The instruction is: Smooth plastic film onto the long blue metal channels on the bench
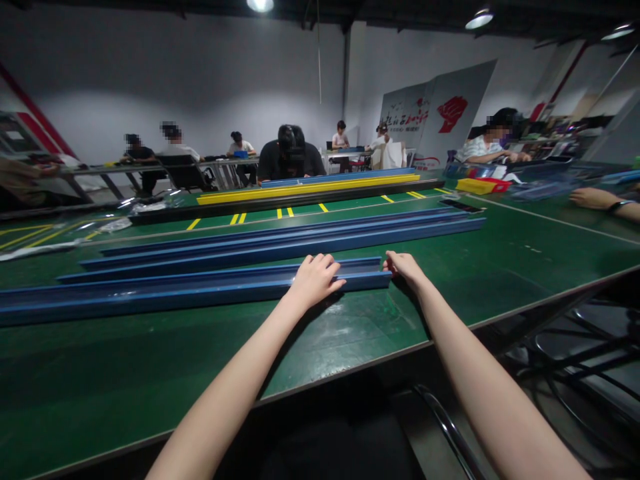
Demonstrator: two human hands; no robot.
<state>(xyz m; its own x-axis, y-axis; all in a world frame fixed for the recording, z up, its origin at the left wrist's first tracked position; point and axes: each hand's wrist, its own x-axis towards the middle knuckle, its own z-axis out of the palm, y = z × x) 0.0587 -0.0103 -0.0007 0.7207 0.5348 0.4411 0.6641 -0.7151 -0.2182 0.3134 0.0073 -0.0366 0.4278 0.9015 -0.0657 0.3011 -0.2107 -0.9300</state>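
Observation:
A long blue plastic channel (150, 297) lies across the near part of the green table, running out of view at the left. My left hand (316, 280) is closed over it near its right end, fingers across the channel and thumb on the near wall. At that right end is my right hand (404, 267), fingers curled together against the channel's tip. Whatever those fingertips may hold is hidden. Just beyond lie more blue channels (280, 241), side by side and roughly parallel.
Farther back on the green table (500, 267) are a yellow channel (310, 189), a black strip (350, 195) and a dark phone (459, 206). A yellow-and-red tray (483, 185) stands right of them. A person (291, 157) sits opposite; another person's hand (595, 199) is at right.

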